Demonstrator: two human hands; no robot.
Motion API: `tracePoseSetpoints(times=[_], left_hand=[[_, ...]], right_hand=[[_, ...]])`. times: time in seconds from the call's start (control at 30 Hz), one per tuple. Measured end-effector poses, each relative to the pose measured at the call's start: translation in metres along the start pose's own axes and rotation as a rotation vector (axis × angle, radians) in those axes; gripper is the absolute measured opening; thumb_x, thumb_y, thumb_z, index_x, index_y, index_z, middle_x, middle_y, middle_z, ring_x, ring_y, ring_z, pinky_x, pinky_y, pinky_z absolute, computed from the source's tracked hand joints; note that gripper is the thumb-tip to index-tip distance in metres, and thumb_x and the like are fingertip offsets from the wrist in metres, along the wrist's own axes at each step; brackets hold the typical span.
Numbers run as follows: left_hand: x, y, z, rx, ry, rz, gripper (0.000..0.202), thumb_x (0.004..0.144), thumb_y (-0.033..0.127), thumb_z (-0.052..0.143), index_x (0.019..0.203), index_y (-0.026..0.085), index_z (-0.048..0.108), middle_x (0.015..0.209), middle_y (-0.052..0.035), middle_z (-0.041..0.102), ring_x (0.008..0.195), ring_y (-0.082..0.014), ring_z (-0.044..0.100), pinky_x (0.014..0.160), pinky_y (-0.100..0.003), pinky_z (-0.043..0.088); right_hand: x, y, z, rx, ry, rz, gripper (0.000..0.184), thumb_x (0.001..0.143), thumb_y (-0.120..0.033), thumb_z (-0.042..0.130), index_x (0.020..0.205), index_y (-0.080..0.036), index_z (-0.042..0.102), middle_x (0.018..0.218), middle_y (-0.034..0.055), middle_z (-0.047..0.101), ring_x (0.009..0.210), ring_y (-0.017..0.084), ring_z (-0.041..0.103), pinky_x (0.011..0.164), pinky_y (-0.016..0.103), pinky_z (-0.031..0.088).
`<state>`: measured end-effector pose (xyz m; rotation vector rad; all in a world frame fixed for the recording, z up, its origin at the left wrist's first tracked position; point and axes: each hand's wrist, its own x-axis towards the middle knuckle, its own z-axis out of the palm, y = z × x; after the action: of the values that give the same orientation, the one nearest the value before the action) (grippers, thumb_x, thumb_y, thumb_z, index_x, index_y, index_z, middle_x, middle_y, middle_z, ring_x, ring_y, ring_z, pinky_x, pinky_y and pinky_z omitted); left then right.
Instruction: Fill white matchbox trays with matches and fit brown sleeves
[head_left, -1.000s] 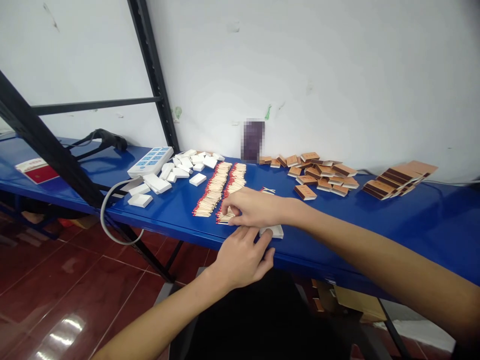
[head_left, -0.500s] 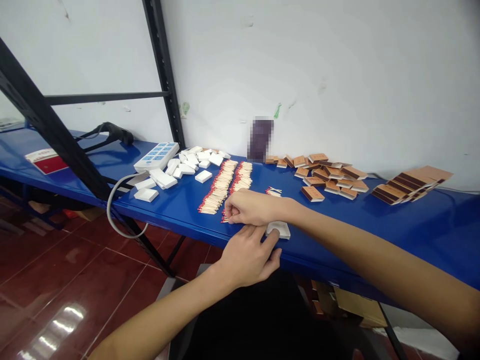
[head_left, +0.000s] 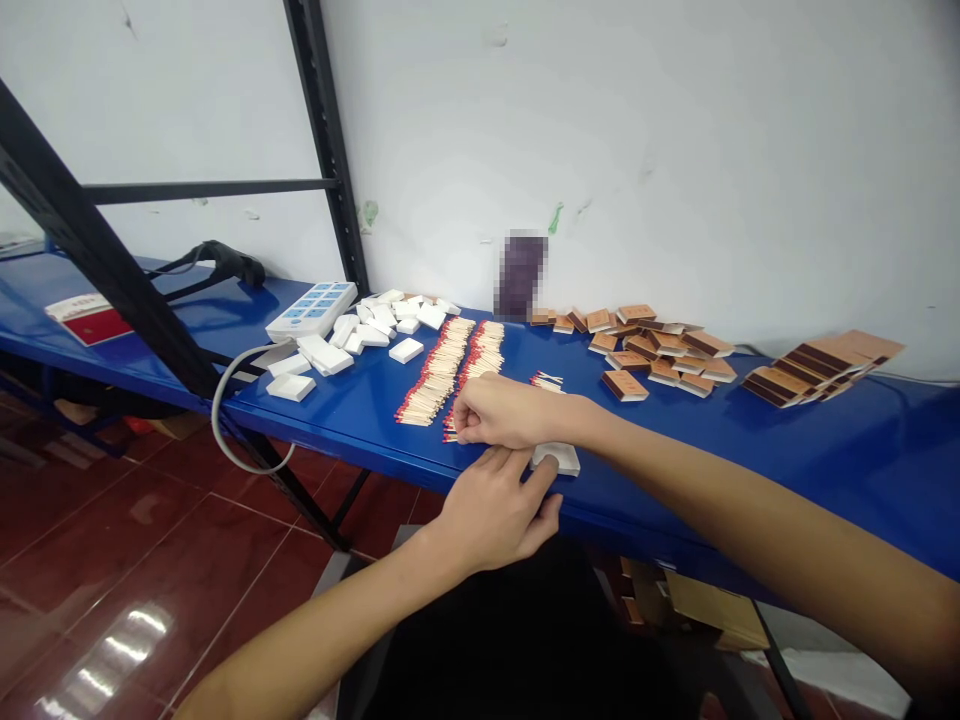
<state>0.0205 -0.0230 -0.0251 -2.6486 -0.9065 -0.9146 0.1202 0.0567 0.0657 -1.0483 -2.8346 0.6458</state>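
My right hand (head_left: 499,408) reaches across above my left hand, its fingers pinched together at the near end of the right-hand row of red-tipped matches (head_left: 486,345). Its fingertips hide the matches they grip. A second, longer row of matches (head_left: 435,375) lies just left of it. My left hand (head_left: 499,510) is curled at the table's front edge, with a fingertip on an open white matchbox tray (head_left: 564,459) that it steadies. Part of this tray is covered by the fingers and the right wrist. Several loose matches (head_left: 549,379) show behind the right wrist.
White matchbox trays (head_left: 326,355) lie heaped at the left beside a white box with blue squares (head_left: 313,312) and its cable. Brown matchbox sleeves (head_left: 652,348) are piled at the back right, with flattened sleeves (head_left: 817,368) farther right. A black shelf post (head_left: 112,240) rises at left.
Both hands stay in nearly the same place. My right fingers shift very slightly at the near end of the match row; the whole view tilts a little.
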Motion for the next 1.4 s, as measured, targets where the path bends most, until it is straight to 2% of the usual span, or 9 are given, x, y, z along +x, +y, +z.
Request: tracePoseSetpoints(times=[0.33, 0.53, 0.63, 0.73, 0.87, 1.1, 1.17, 1.27, 1.4], left_hand=[[-0.001, 0.000, 0.001, 0.059, 0.005, -0.007, 0.033, 0.093, 0.032, 0.044, 0.112, 0.012, 0.062, 0.096, -0.0149, 0.067, 0.077, -0.0265, 0.066, 0.065, -0.037, 0.056], [-0.001, 0.000, 0.001, 0.060, 0.000, -0.002, 0.033, 0.093, 0.032, 0.043, 0.112, 0.013, 0.062, 0.099, -0.0154, 0.068, 0.079, -0.0261, 0.067, 0.066, -0.037, 0.057], [0.000, -0.001, 0.000, 0.039, 0.007, 0.005, 0.032, 0.093, 0.031, 0.044, 0.112, 0.012, 0.062, 0.110, -0.0184, 0.066, 0.089, -0.0279, 0.067, 0.074, -0.039, 0.058], [0.001, -0.001, 0.001, 0.028, 0.025, 0.014, 0.033, 0.092, 0.030, 0.048, 0.114, 0.010, 0.061, 0.127, -0.0212, 0.060, 0.106, -0.0314, 0.065, 0.091, -0.042, 0.056], [-0.001, 0.000, 0.003, 0.022, 0.028, 0.007, 0.032, 0.092, 0.031, 0.048, 0.114, 0.011, 0.061, 0.132, -0.0202, 0.058, 0.111, -0.0320, 0.064, 0.097, -0.043, 0.053], [0.001, 0.000, 0.000, -0.010, -0.021, -0.009, 0.031, 0.093, 0.031, 0.047, 0.114, 0.011, 0.059, 0.132, -0.0216, 0.057, 0.111, -0.0323, 0.064, 0.094, -0.044, 0.055], [0.001, 0.000, -0.002, -0.021, -0.047, -0.018, 0.031, 0.094, 0.031, 0.047, 0.115, 0.012, 0.058, 0.133, -0.0216, 0.056, 0.113, -0.0320, 0.063, 0.095, -0.045, 0.054], [0.001, 0.001, -0.003, -0.024, -0.060, -0.024, 0.031, 0.095, 0.031, 0.046, 0.117, 0.012, 0.056, 0.134, -0.0207, 0.055, 0.115, -0.0313, 0.061, 0.099, -0.045, 0.052], [0.000, 0.001, -0.003, -0.023, -0.056, -0.023, 0.031, 0.095, 0.032, 0.045, 0.118, 0.013, 0.056, 0.135, -0.0195, 0.055, 0.115, -0.0306, 0.061, 0.101, -0.045, 0.051]], right_hand=[[-0.008, -0.010, -0.006, -0.038, -0.082, 0.055, 0.010, 0.070, -0.009, 0.057, 0.065, -0.014, 0.064, 0.056, -0.0014, 0.058, 0.053, 0.009, 0.044, 0.049, 0.025, 0.029], [-0.003, -0.012, -0.002, -0.079, -0.068, 0.087, 0.009, 0.067, -0.015, 0.059, 0.058, -0.015, 0.059, 0.052, -0.0022, 0.054, 0.052, 0.010, 0.043, 0.048, 0.025, 0.029], [-0.004, -0.008, -0.010, -0.076, -0.049, 0.063, 0.010, 0.066, -0.015, 0.058, 0.056, -0.016, 0.059, 0.052, -0.0027, 0.053, 0.051, 0.009, 0.041, 0.049, 0.025, 0.028], [-0.013, 0.006, -0.032, -0.100, 0.040, 0.090, 0.007, 0.066, -0.016, 0.058, 0.061, -0.016, 0.063, 0.057, -0.0021, 0.056, 0.053, 0.009, 0.043, 0.051, 0.025, 0.028], [-0.033, 0.038, -0.058, -0.196, 0.172, 0.347, 0.008, 0.068, -0.023, 0.063, 0.064, -0.017, 0.066, 0.061, 0.0010, 0.062, 0.059, 0.013, 0.051, 0.056, 0.027, 0.035], [-0.054, 0.079, -0.044, -0.097, 0.005, 0.395, 0.013, 0.071, -0.027, 0.061, 0.072, -0.017, 0.069, 0.071, 0.0037, 0.069, 0.065, 0.016, 0.058, 0.059, 0.028, 0.039], [-0.057, 0.083, -0.045, -0.109, -0.004, 0.409, 0.021, 0.073, -0.034, 0.062, 0.081, -0.017, 0.071, 0.079, 0.0058, 0.071, 0.070, 0.018, 0.061, 0.062, 0.029, 0.041], [-0.062, 0.090, -0.052, -0.131, 0.006, 0.459, 0.052, 0.073, -0.054, 0.064, 0.108, -0.015, 0.069, 0.101, 0.0120, 0.071, 0.084, 0.025, 0.064, 0.069, 0.033, 0.045], [-0.067, 0.098, -0.051, -0.135, -0.006, 0.465, 0.096, 0.067, -0.069, 0.066, 0.143, -0.013, 0.048, 0.142, 0.0196, 0.052, 0.123, 0.037, 0.053, 0.096, 0.042, 0.045]])
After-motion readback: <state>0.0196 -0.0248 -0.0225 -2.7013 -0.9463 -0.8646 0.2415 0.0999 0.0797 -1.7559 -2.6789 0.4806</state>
